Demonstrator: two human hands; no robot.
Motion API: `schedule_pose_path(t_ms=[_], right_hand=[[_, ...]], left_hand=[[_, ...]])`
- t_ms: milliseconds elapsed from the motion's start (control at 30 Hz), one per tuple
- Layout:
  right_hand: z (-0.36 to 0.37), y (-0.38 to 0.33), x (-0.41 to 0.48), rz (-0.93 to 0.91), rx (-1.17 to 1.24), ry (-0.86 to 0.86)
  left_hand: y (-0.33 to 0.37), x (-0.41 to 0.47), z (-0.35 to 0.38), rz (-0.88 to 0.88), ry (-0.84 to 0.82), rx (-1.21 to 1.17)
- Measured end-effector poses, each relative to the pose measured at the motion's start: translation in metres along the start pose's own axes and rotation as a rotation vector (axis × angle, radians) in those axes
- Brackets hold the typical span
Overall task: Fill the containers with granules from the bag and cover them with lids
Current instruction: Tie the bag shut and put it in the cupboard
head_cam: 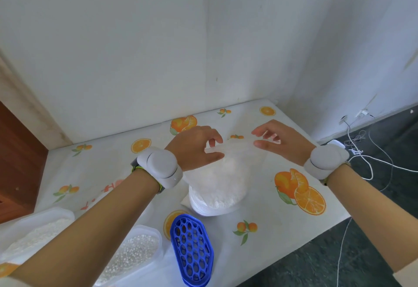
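The left hand (199, 148) and right hand (278, 142) each pinch one side of the bag (217, 187) mouth, apparently to spread it and steady the bag mid-table (282, 237), while the granule-filled small container (133, 255) and large container (36, 234) sit lidless at the near-left corner, beside a blue lattice piece (192, 250).

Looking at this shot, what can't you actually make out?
Head view only:
Left container: cut off by the frame's left edge, partly hidden under the left forearm.
Near container: its left side hidden by that forearm.
Right hand: whether its grip closes on the bag; the clear film blurs there.
Blue lattice piece: lid or tray, cannot tell.
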State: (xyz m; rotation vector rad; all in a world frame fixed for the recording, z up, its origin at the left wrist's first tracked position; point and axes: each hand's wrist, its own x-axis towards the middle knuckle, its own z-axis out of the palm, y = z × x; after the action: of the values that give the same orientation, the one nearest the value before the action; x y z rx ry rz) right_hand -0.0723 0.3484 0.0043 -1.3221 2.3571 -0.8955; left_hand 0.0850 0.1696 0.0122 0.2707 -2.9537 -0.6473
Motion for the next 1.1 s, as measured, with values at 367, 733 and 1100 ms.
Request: schedule_pose_path(t_ms=[367, 733, 1100], right_hand=[[-0.005, 0.029, -0.009, 0.096, -0.084, -0.013], [-0.003, 0.026, -0.007, 0.017, 0.032, -0.024], [0.002, 0.026, -0.002, -0.018, 0.060, -0.022]], left_hand=[[0.015, 0.017, 0.009, -0.040, -0.032, -0.086], [0.010, 0.013, 0.010, -0.037, 0.001, -0.121], [0.008, 0.013, 0.011, -0.029, 0.030, -0.127]])
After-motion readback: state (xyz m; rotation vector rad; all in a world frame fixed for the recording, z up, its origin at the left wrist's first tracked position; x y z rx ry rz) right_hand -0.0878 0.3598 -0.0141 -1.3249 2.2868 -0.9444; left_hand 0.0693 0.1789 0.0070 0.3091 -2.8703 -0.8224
